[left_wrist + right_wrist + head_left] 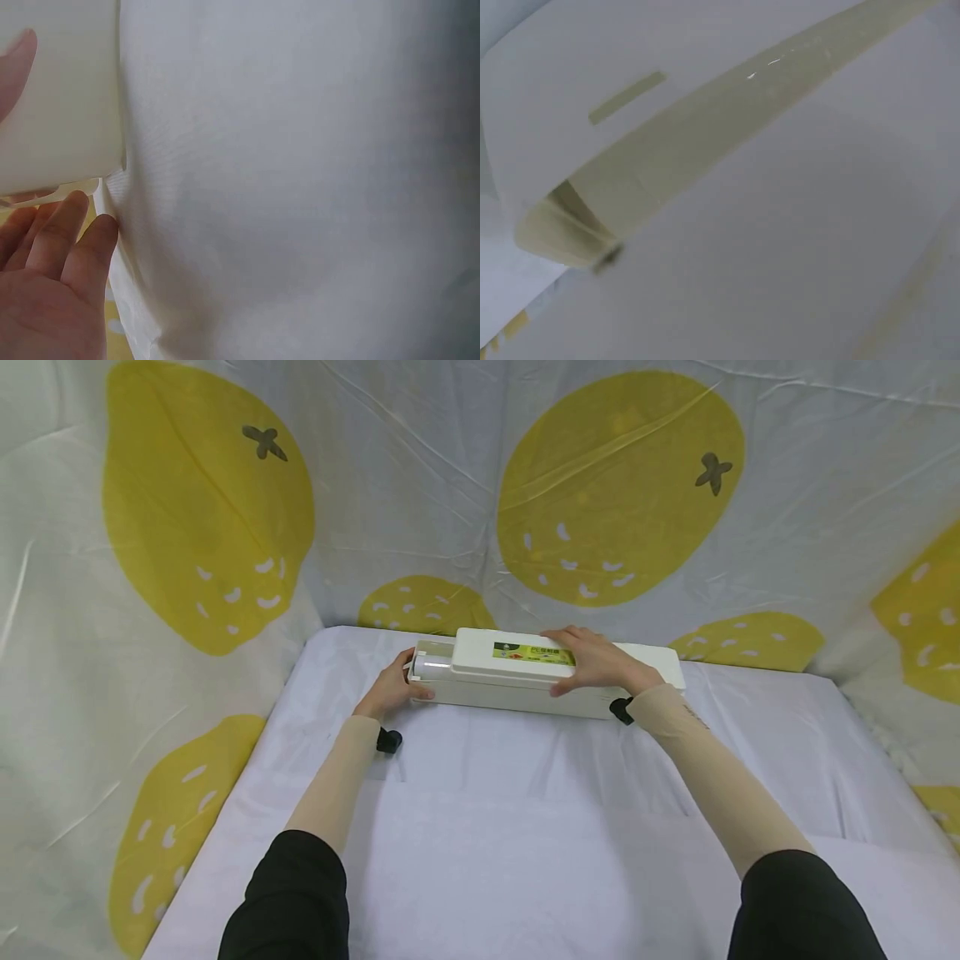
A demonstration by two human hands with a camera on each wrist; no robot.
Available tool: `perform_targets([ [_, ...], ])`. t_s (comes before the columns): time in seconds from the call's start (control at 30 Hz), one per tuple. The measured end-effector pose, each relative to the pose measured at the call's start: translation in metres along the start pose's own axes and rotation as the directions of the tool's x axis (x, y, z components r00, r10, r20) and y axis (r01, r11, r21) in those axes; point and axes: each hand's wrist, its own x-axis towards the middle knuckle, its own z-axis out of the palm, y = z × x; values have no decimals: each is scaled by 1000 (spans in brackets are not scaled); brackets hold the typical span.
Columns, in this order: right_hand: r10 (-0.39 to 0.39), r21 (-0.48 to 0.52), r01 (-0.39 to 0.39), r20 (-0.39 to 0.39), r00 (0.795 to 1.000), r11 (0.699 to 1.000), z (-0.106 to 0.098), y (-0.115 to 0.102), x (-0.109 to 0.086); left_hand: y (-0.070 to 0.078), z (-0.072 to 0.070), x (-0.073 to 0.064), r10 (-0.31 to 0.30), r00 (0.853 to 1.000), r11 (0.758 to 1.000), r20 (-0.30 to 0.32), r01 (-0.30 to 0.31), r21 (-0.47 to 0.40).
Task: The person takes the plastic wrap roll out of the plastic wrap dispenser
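Note:
A long white cling film box (495, 695) lies crosswise at the back of the table. Its raised white lid piece (476, 652) bears a green and yellow label (517, 652). At the left end, the top shows an uncovered section with a white roll (431, 667) inside. My left hand (390, 687) holds that end, thumb along the front and fingers around the side; the left wrist view shows its fingertips (79, 206) at the box's edge. My right hand (598, 662) grips the lid piece from above, thumb down the front, its fingers over the top.
White cloth covers the table (495, 860). Right behind the box rises a white curtain (420, 485) printed with big yellow lemons, which also closes in both sides. In the right wrist view a pale, glossy strip (705, 120) crosses white surfaces.

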Motion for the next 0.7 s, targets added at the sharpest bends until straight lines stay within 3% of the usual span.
perform_targets([
  [0.7,61,33,-60,-25,998,998,-6,27,-30,1,2,-3,-27,1000,1000,2,27,-10],
])
